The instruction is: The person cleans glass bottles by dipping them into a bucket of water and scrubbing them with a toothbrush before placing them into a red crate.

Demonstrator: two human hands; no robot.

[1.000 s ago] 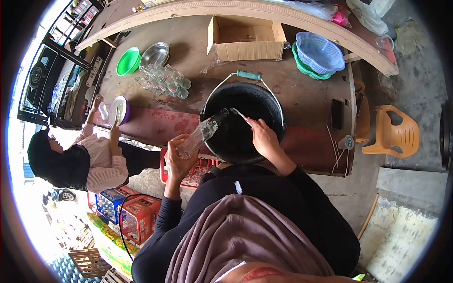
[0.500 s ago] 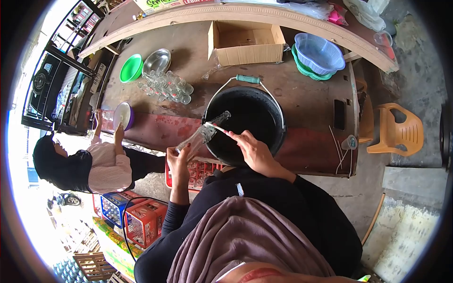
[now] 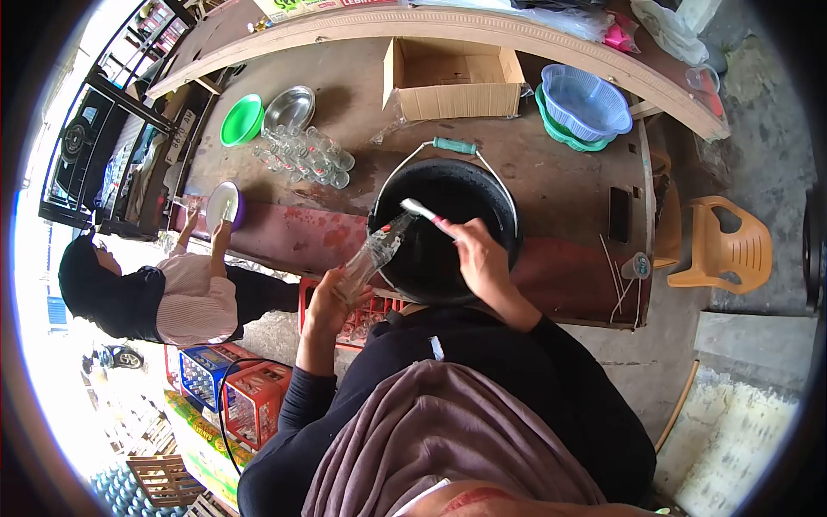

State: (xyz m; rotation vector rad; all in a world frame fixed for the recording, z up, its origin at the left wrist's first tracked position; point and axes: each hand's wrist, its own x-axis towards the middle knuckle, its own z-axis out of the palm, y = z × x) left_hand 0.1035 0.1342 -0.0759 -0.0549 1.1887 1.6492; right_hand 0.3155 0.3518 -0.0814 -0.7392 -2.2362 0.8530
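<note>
A clear glass bottle [image 3: 372,252] is gripped around its base by the left hand [image 3: 326,302], tilted with its neck up over the rim of the round black plastic bucket [image 3: 448,226] just beyond both hands. The right hand [image 3: 476,254] is closed on a white-headed toothbrush with a pink handle [image 3: 428,216]. Since half a second ago the brush head has been lifted from the bottle's side to just above its mouth, and the bottle has been raised slightly; this reads as scrubbing shifted to the neck.

A cluster of clear glass bottles [image 3: 306,153] is laid on the brown table [image 3: 560,177], well beyond the left hand. A co-worker in a striped sleeve [image 3: 202,297] is seen far to the left.

Water level in the bucket cannot be made out. Brush bristles are too small to tell. The red crate [image 3: 362,314] below the left hand is mostly hidden.
</note>
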